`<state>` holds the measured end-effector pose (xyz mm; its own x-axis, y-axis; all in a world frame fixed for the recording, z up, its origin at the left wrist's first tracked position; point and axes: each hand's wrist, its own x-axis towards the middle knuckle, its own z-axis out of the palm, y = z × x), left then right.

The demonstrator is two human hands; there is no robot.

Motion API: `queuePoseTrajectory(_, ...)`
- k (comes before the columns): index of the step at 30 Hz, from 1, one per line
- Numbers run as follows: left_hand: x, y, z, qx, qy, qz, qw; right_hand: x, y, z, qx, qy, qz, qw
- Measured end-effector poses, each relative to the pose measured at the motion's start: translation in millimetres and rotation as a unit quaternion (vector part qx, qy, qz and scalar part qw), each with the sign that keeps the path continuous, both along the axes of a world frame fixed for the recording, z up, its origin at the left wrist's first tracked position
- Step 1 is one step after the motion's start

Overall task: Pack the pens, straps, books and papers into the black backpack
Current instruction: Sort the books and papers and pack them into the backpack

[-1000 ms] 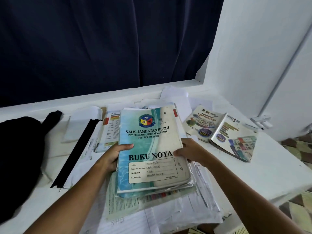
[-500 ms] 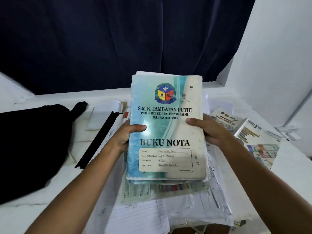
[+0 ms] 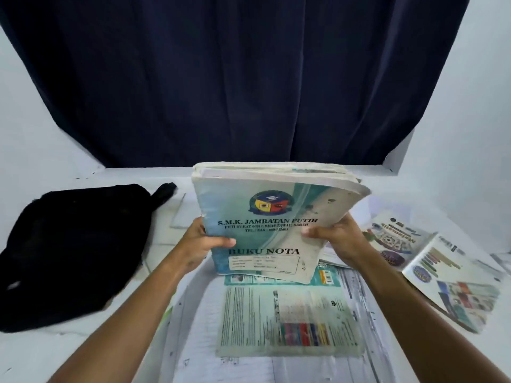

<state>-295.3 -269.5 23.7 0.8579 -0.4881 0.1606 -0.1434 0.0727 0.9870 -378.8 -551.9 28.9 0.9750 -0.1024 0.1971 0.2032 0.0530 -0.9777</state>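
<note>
Your left hand point(image 3: 203, 246) and right hand point(image 3: 336, 240) each pinch a side edge of the stack of notebooks point(image 3: 272, 222), raised above the loose papers point(image 3: 287, 322). The books step is underway; next, swing left to the black backpack point(image 3: 72, 252), which looks closed.

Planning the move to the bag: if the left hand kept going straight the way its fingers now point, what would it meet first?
The left hand points rightward across the BUKU NOTA notebook stack it grips, so past the cover it would probably meet the right hand first, not the black backpack; depth is unclear.
</note>
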Motion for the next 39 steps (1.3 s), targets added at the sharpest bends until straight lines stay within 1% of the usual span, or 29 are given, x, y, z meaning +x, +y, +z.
queuePoseTrajectory(4,-5.1,-9.9,-4.0,-0.017,-0.015,0.058,0.998,7.4,-1.8,1.1,-0.018,0.008,0.011,1.0)
queuePoseTrajectory(6,-6.6,-14.6,-6.4,-0.02,-0.02,0.082,0.996,12.0,-4.3,-4.4,-0.015,0.003,0.005,1.0)
queuePoseTrajectory(8,-6.3,-17.0,-11.2,-0.019,-0.012,0.098,0.995,15.1,-2.9,-12.0,-0.013,0.021,-0.008,1.0)
queuePoseTrajectory(11,-3.3,-16.2,-10.6,0.001,0.014,0.09,0.996,21.9,3.7,-18.7,-0.031,0.047,-0.002,0.998)
queuePoseTrajectory(14,4.8,-13.6,-2.1,0.017,0.028,0.087,0.996,30.6,6.0,-13.5,-0.061,0.04,-0.019,0.997)
queuePoseTrajectory(17,9.2,-11.7,0.8,0.003,0.038,0.093,0.995,36.5,2.6,-14.0,-0.068,0.053,-0.039,0.996)
queuePoseTrajectory(20,5.0,-14.0,-5.4,-0.015,0.06,0.09,0.994,35.2,0.6,-25.4,-0.077,0.079,-0.045,0.993)
queuePoseTrajectory(24,0.7,-21.7,-11.9,0.008,0.054,0.078,0.995,36.1,-9.5,-51.8,-0.076,0.088,-0.024,0.993)
queuePoseTrajectory(28,3.4,-23.9,-12.0,0.023,0.043,0.088,0.995,26.0,-5.3,-38.6,-0.052,0.079,-0.013,0.995)
queuePoseTrajectory(32,2.8,-22.4,-6.1,0.013,0.076,0.097,0.992,17.4,0.5,-16.2,-0.056,0.061,0.015,0.996)
queuePoseTrajectory(33,2.5,-18.7,-4.1,0.012,0.09,0.092,0.992,17.1,-0.6,-11.6,-0.037,0.062,0.031,0.997)
queuePoseTrajectory(35,-0.6,-7.9,2.3,0.032,0.101,0.08,0.991,16.8,-8.3,0.3,0.059,0.061,0.077,0.993)
queuePoseTrajectory(37,-3.1,7.9,11.9,0.07,0.101,0.066,0.99,16.5,-22.5,21.2,0.172,0.056,0.126,0.975)
queuePoseTrajectory(38,-5.0,16.7,18.5,0.085,0.099,0.062,0.989,17.2,-30.6,35.4,0.208,0.056,0.14,0.967)
queuePoseTrajectory(39,-6.3,24.9,26.3,0.097,0.101,0.062,0.988,18.5,-38.8,51.0,0.22,0.054,0.159,0.961)
